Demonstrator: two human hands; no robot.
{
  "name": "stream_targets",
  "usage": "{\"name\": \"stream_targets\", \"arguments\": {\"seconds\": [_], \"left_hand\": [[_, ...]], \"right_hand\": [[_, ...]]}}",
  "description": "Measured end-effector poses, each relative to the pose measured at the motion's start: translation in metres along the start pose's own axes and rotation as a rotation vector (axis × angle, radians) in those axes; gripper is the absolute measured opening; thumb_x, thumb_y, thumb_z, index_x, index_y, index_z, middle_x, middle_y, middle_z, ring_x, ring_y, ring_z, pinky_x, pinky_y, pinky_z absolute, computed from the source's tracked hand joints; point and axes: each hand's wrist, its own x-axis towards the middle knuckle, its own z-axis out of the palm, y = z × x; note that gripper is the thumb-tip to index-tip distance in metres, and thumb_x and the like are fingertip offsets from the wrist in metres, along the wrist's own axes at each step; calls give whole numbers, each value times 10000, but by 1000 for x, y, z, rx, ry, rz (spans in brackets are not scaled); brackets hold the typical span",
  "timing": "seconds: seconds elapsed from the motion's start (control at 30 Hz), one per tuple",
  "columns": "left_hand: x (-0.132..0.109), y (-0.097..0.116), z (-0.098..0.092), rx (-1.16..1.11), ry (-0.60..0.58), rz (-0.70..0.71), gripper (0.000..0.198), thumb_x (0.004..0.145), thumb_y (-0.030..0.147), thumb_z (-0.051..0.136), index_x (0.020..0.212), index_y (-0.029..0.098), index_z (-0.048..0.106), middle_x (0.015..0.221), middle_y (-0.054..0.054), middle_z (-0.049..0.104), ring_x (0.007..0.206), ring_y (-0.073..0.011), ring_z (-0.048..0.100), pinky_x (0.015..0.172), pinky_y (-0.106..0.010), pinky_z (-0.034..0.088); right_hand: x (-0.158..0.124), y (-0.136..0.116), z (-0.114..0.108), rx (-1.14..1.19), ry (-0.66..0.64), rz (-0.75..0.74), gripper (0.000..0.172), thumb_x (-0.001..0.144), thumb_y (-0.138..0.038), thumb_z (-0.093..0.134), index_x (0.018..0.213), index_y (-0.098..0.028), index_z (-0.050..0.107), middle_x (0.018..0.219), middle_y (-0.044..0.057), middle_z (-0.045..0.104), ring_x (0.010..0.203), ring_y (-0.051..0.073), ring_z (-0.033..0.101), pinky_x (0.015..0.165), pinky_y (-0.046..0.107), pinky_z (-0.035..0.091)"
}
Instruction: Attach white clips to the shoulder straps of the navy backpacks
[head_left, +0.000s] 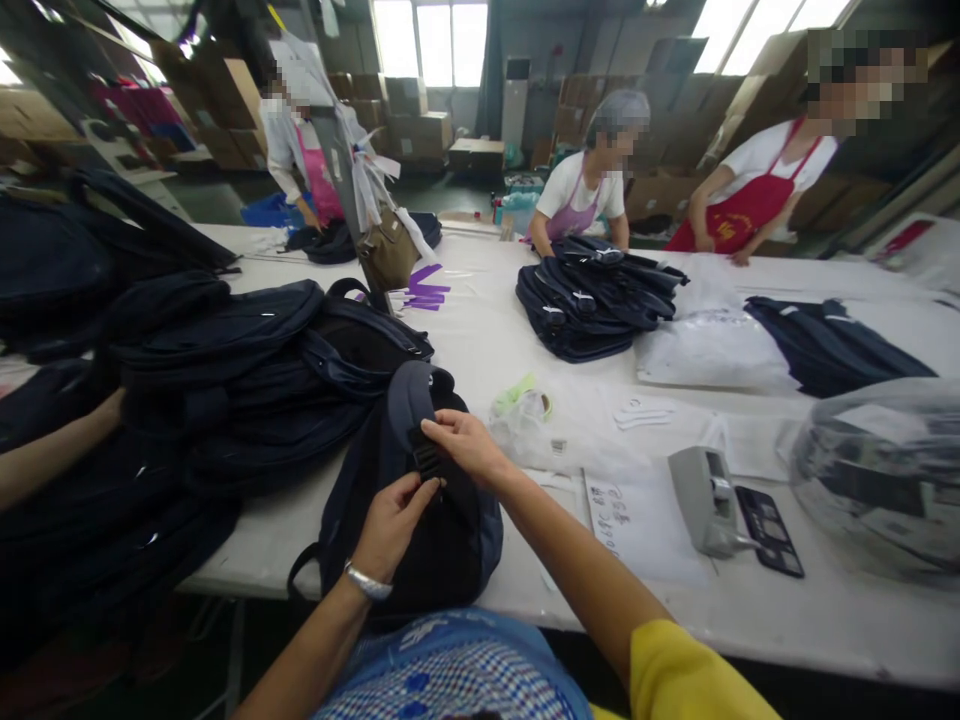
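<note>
A dark navy backpack (465, 520) lies on the white table in front of me, its black back panel facing up. One padded shoulder strap (409, 400) curves over its upper part. Between my hands is a black strap piece with ribbed folds (427, 455); whether it is bundled webbing or a buckle is too small to tell. My left hand (397, 515), with a silver watch on its wrist, pinches the lower end of this piece. My right hand (465, 445) has thumb and fingers closed on its upper end, beside the padded strap.
Piled navy backpacks (247, 370) crowd the left, where another person's arm (60, 450) reaches in. A tape dispenser (705, 500), a black tray (769, 530) and plastic bags (712, 350) lie rightward. Across the table (480, 300), co-workers stand near a backpack stack (592, 300).
</note>
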Motion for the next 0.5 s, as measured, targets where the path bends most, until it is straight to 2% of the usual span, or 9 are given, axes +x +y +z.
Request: {"name": "stream_targets", "arguments": {"seconds": [0.13, 0.27, 0.37, 0.5], "left_hand": [[17, -14, 8, 34, 18, -13, 350, 773, 474, 637, 854, 140, 703, 722, -16, 659, 663, -146, 559, 592, -230, 405], [16, -26, 19, 86, 2, -10, 361, 744, 503, 653, 747, 143, 685, 652, 4, 617, 629, -135, 540, 561, -220, 400], [13, -40, 25, 71, 25, -50, 380, 741, 526, 642, 724, 147, 661, 641, 10, 598, 619, -131, 542, 547, -215, 417], [18, -66, 25, 14, 88, -164, 371, 683, 504, 701, 774, 149, 640, 727, -10, 621, 696, -155, 592, 583, -236, 486]], "right_hand": [[21, 14, -7, 53, 113, 3, 321, 700, -446, 710, 752, -152, 593, 564, -47, 560, 455, 64, 456, 425, 177, 331], [37, 26, -13, 106, 232, 43, 285, 734, -416, 686, 703, -153, 582, 512, -46, 550, 427, 80, 489, 402, 181, 368], [45, 26, -17, 117, 239, 74, 255, 775, -388, 658, 695, -163, 570, 489, -40, 557, 419, 112, 536, 391, 200, 399], [50, 22, -19, 88, 182, 46, 211, 806, -337, 641, 694, -166, 585, 512, -34, 572, 439, 127, 567, 410, 215, 440]]}}
